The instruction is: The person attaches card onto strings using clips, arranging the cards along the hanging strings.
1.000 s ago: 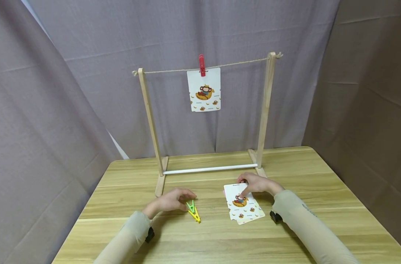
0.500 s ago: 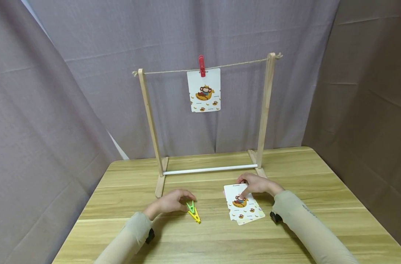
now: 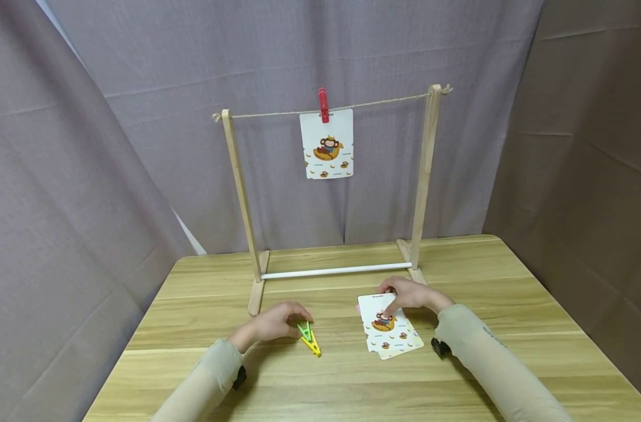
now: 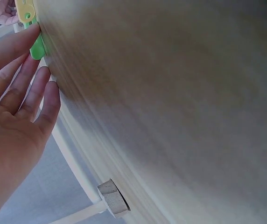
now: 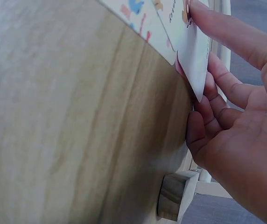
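Note:
In the head view my left hand point(image 3: 274, 322) is at a green clothespin point(image 3: 305, 332), which lies against a yellow clothespin point(image 3: 313, 347) on the table. The left wrist view has the thumb and a finger pinching the green clothespin point(image 4: 38, 49), the other fingers loosely bent. My right hand point(image 3: 409, 294) pinches the near-top edge of a white monkey card point(image 3: 375, 337), thumb on its face and fingers under it. Beneath it, a second card point(image 3: 414, 344) sticks out at the lower right. The right wrist view shows the pinched card's corner point(image 5: 196, 70) raised off the table.
A wooden stand point(image 3: 243, 199) with a white crossbar point(image 3: 336, 271) stands at the table's back. From its string point(image 3: 383, 102), a red clothespin point(image 3: 324, 105) holds another monkey card point(image 3: 328, 164). Grey curtains point(image 3: 156, 146) surround the wooden table point(image 3: 352, 392).

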### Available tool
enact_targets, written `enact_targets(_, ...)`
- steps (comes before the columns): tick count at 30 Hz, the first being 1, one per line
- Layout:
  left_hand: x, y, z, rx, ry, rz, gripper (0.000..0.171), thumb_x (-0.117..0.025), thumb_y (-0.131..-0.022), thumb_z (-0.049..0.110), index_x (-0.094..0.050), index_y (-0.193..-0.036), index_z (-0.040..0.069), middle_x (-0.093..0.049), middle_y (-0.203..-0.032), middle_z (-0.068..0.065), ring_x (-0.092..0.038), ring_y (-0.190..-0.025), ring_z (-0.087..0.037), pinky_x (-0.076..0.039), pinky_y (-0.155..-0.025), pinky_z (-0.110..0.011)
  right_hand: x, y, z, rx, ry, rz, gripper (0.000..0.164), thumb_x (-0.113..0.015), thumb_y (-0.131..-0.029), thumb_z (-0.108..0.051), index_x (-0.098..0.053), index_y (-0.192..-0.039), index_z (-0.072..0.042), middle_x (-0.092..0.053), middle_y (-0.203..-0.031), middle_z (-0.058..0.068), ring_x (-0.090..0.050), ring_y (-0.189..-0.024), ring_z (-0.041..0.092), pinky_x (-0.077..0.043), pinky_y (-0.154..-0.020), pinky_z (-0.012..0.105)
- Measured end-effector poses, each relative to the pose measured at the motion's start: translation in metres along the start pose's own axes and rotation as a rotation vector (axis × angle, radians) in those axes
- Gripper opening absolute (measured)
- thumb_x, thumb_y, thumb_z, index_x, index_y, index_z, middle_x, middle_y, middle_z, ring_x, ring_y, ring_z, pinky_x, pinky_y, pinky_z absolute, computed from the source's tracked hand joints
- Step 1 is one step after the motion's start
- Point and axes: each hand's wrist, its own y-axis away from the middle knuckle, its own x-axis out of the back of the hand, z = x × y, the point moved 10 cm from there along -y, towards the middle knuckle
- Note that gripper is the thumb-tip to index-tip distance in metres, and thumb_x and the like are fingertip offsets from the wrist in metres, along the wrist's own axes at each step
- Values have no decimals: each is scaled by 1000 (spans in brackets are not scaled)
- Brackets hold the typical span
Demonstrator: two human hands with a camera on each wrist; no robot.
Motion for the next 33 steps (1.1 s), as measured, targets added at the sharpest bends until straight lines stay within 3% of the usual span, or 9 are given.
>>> enact_targets(17, -1, 1, -2, 0, -11, 6, 35, -78, -84, 0, -70, -117, 8, -66, -111, 3, -63, -103, -15, -53, -93, -31, -2, -2, 5, -30, -54, -4, 57, -89, -71, -10, -60, -117, 8, -63, -102, 8, -57, -94, 20, -49, -87, 33)
enact_targets(33, 1, 2, -4, 6, -16, 13, 30, -80, -84, 4, -70, -113, 8, -66, -105, 5, -63, -98, -13, -53, -91, -28, 0, -2, 5, -28, -86, 1, 52, -89, -72, -9, -59, -112, 3, -62, -99, 7, -56, -91, 20, -48, -86, 35)
